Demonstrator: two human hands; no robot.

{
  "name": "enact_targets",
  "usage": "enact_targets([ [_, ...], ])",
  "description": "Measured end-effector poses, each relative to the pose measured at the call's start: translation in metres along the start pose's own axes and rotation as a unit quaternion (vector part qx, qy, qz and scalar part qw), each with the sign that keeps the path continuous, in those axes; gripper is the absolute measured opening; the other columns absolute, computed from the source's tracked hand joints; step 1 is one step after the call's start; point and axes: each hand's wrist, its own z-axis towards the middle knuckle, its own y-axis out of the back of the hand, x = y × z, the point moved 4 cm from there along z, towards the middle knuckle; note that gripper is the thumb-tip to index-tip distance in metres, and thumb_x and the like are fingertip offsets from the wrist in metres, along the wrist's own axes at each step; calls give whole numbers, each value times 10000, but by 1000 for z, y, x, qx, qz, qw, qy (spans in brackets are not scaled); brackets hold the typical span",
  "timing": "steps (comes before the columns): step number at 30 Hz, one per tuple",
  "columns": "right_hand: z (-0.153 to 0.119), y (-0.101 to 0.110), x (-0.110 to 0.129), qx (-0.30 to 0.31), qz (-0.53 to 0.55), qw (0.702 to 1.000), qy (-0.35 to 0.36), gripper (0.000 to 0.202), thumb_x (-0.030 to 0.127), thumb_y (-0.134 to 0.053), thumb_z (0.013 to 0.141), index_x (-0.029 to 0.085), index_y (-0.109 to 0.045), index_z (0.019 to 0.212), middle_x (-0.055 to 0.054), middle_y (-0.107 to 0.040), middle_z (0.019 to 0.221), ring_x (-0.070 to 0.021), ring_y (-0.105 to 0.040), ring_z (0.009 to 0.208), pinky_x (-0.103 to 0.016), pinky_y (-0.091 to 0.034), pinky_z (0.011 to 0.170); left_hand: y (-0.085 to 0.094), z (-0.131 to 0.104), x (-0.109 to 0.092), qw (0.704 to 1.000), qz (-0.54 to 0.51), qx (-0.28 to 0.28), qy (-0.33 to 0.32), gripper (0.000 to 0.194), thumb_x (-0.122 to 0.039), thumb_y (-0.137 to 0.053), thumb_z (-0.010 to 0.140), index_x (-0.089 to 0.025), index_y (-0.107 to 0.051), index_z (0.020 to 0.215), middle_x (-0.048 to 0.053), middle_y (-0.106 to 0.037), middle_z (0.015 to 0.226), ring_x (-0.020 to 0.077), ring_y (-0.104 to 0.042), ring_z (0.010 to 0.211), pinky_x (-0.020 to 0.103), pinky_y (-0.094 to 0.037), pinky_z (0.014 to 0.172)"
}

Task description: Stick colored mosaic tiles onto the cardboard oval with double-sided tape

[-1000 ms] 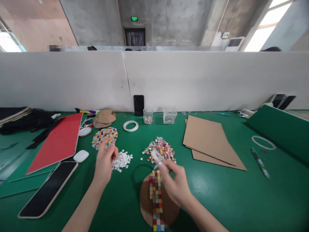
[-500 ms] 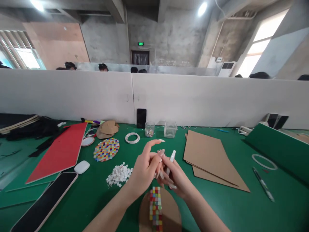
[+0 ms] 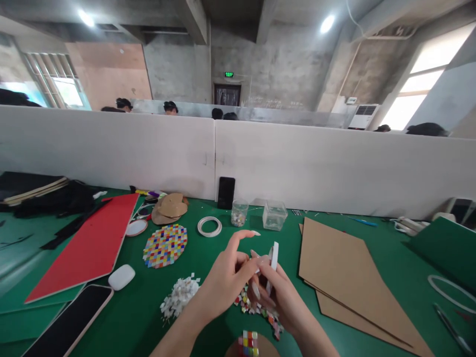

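My right hand (image 3: pixel 277 285) holds a narrow white roll of tape (image 3: pixel 274 255), seen nearly edge-on. My left hand (image 3: pixel 232 265) meets it at the fingertips, thumb and fingers pinched together with the index finger raised; what lies in that pinch is too small to make out. Below the hands is a heap of small coloured mosaic tiles (image 3: pixel 256 305), partly hidden by the right hand. At the bottom edge a piece of cardboard (image 3: pixel 266 347) carries a strip of coloured tiles (image 3: pixel 248 342), mostly cut off by the frame.
White paper scraps (image 3: pixel 180 296) lie left of my hands, near a round tile mosaic (image 3: pixel 166 245). Behind are a white ring-shaped coil (image 3: pixel 209 226), a cup of tiles (image 3: pixel 239 214) and a clear box (image 3: pixel 274 216). Cardboard sheets (image 3: pixel 338 263) lie right; a phone (image 3: pixel 70 322) lies left.
The view has tilted up and shifted left, so the cardboard with the tile strip has slid mostly out of frame. The heap of coloured tiles shows more. Both hands stay together around the tape.
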Motion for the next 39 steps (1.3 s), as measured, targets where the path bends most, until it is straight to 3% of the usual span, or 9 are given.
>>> enact_targets([
  [5,6,5,1,19,11,1000,-21,414,533,-627,707,180,-474,552,73,-403,364,-54,-289,319,-197,-244,380,-1,11,17,999,19,-37,10,342,-380,-503,842,-206,-394,1116,-93,-381,535,86,-419,478,184,-308,475],
  [7,8,7,3,5,20,1000,-22,418,519,-627,711,178,-464,534,87,-353,350,-46,-250,317,-193,-216,375,7,9,16,990,93,-96,-40,178,-350,-495,849,-203,-429,925,-84,-356,565,80,-398,490,187,-298,481],
  [9,11,9,4,-11,35,999,-15,415,506,-633,711,175,-458,533,98,-317,354,-39,-216,325,-184,-194,375,14,3,9,965,199,-137,-106,193,-304,-452,872,-199,-381,727,-73,-333,574,75,-369,489,195,-280,484],
  [11,12,15,5,-45,42,998,-13,417,501,-668,676,172,-454,536,98,-322,379,-35,-217,348,-173,-192,382,14,-1,2,942,292,-85,-142,218,-255,-410,887,-197,-364,681,-67,-343,567,77,-365,479,203,-265,477],
  [13,13,23,2,-99,41,994,-27,415,508,-723,600,169,-487,567,91,-365,424,-40,-265,385,-163,-221,398,9,-3,-2,925,358,-7,-130,147,-212,-384,885,-198,-416,742,-61,-396,574,84,-392,472,210,-260,466],
  [18,14,41,-8,-175,-2,982,-64,484,535,-761,501,177,-630,799,64,-456,542,-86,-405,500,-180,-331,470,-8,2,-3,881,453,69,-118,73,-140,-409,832,-194,-455,816,-13,-557,718,127,-531,584,227,-311,511],
  [28,9,38,-2,-124,-154,980,13,400,576,-638,667,184,-642,747,-5,-554,722,-166,-505,755,-224,-405,696,-12,7,5,836,532,97,-91,77,-168,-408,837,-179,-483,845,23,-602,761,185,-588,652,261,-314,523],
  [33,13,41,-3,-110,-188,976,16,373,551,-586,733,179,-613,740,-11,-549,725,-160,-494,723,-230,-406,665,-13,7,6,822,553,104,-82,88,-161,-405,836,-179,-489,856,26,-606,770,185,-586,635,266,-271,497],
  [39,12,38,-1,-99,-197,975,22,386,566,-578,729,196,-528,629,22,-457,643,-133,-436,635,-211,-389,602,-10,5,8,835,533,109,-85,85,-163,-396,842,-186,-477,828,10,-591,758,161,-564,613,261,-256,499],
])
